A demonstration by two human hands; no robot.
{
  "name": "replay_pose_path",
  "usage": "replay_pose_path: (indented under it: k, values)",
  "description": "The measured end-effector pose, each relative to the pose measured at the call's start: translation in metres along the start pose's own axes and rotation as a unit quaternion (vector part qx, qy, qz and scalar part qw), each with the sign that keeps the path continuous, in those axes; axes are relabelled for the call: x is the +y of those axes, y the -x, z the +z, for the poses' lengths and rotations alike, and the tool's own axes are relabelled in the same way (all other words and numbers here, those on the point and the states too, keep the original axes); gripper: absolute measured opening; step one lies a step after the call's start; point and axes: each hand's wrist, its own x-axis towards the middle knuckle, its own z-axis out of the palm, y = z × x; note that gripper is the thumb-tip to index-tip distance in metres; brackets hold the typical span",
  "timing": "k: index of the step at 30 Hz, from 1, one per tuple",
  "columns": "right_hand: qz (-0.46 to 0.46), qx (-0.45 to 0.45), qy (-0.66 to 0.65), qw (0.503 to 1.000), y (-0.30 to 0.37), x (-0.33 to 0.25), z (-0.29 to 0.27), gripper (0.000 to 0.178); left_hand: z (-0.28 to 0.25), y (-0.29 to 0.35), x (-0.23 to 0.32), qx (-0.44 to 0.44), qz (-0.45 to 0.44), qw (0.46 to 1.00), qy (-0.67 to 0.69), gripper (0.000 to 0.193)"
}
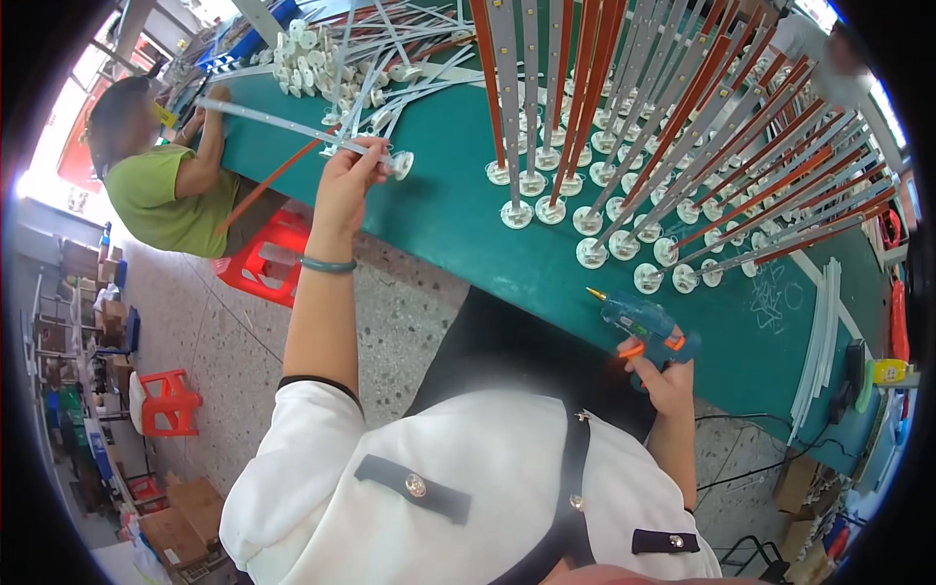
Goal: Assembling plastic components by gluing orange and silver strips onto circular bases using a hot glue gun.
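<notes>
My left hand (343, 185) is raised over the green table's near edge, its fingers pinching a white LED strip (263, 119) close to the round white base (402, 166) at its end. The strip points away to the left. An orange strip (278, 175) slants down to the left from behind the same hand; I cannot tell whether the fingers hold it too. Lower right, my right hand (668, 385) is wrapped round the handle of a blue translucent glue gun (639, 317). Its brass nozzle points left, toward the standing strips' bases.
Many grey and orange LED strips (585, 97) stand upright on round white bases (590, 252) across the table (468, 234). Loose strips and bases (302, 58) are heaped at the far left. White rails (819, 341) lie at right. A person in green (166, 190) sits left, near red stools (258, 261).
</notes>
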Motion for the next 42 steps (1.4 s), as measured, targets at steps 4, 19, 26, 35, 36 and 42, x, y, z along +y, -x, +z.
replay_pose_path:
  k: [4, 19, 26, 35, 36, 42]
  values:
    - [-0.012, -0.001, 0.039, 0.999, 0.005, 0.004, -0.002, 0.032, 0.020, 0.021, 0.007, -0.045, 0.030, 0.996, -0.075, 0.018]
    - [-0.014, -0.038, 0.090, 0.995, -0.009, -0.016, 0.017, 0.023, 0.161, 0.102, 0.008, -0.306, 0.229, 0.877, -0.291, 0.007]
    - [-0.033, -0.033, 0.201, 0.979, -0.013, -0.010, 0.022, 0.019, 0.158, 0.106, -0.002, -0.331, 0.255, 0.856, -0.304, 0.013]
    - [-0.047, -0.027, 0.289, 0.956, -0.023, -0.013, 0.033, 0.025, 0.160, 0.106, -0.004, -0.308, 0.247, 0.876, -0.278, 0.013]
    - [-0.043, -0.025, 0.303, 0.952, -0.023, -0.014, 0.034, 0.025, 0.159, 0.106, -0.003, -0.308, 0.241, 0.874, -0.289, 0.013]
    - [-0.044, -0.023, 0.299, 0.953, -0.020, -0.013, 0.031, 0.024, 0.160, 0.107, -0.002, -0.304, 0.239, 0.877, -0.285, 0.012]
